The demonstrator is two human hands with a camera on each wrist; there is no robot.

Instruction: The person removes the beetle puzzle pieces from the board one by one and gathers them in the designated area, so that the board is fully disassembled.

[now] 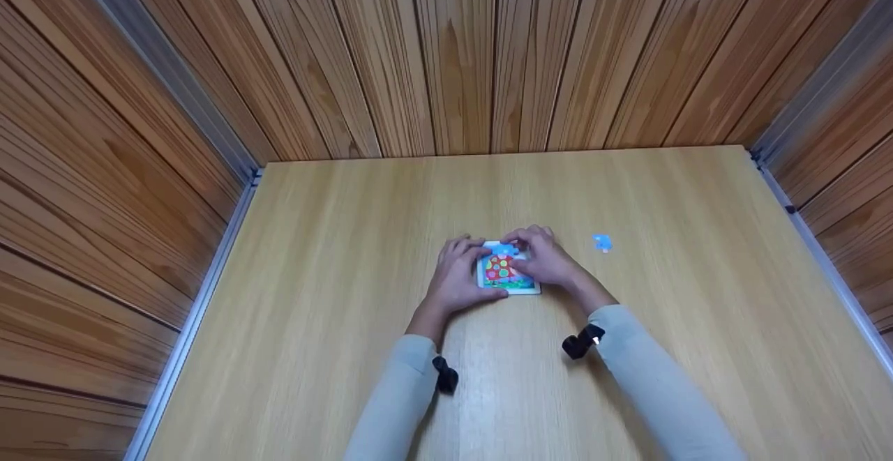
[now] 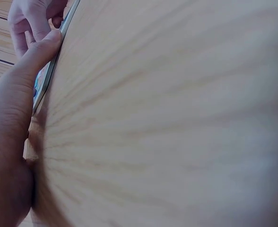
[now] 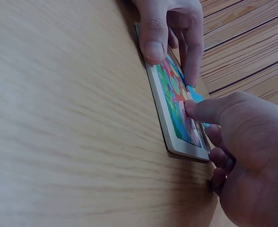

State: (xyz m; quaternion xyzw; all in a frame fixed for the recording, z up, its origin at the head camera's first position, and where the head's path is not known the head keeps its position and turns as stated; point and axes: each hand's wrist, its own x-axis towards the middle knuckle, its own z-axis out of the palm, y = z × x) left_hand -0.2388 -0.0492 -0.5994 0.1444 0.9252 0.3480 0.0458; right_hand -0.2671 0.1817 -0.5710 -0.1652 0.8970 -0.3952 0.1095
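Observation:
A small jigsaw puzzle [image 1: 498, 270] lies in a white-rimmed tray [image 3: 163, 120] on the table, showing a red shape with yellow and green spots above a green strip. My left hand [image 1: 460, 276] grips its left side, thumb at the near rim and a fingertip over the blue pieces. From the right, my right hand [image 1: 548, 259] holds the far right corner. Its thumb [image 3: 203, 111] presses on the picture while the other fingers curl by the tray's edge. Light-blue pieces [image 3: 195, 94] show between the two hands; the fingers partly hide the far rim.
One loose light-blue puzzle piece [image 1: 602, 242] lies on the wooden table [image 1: 335, 273], to the right of my right hand. Wood-panelled walls [image 1: 460, 56] stand behind and at both sides, with metal rails [image 1: 188, 342] along the table's side edges.

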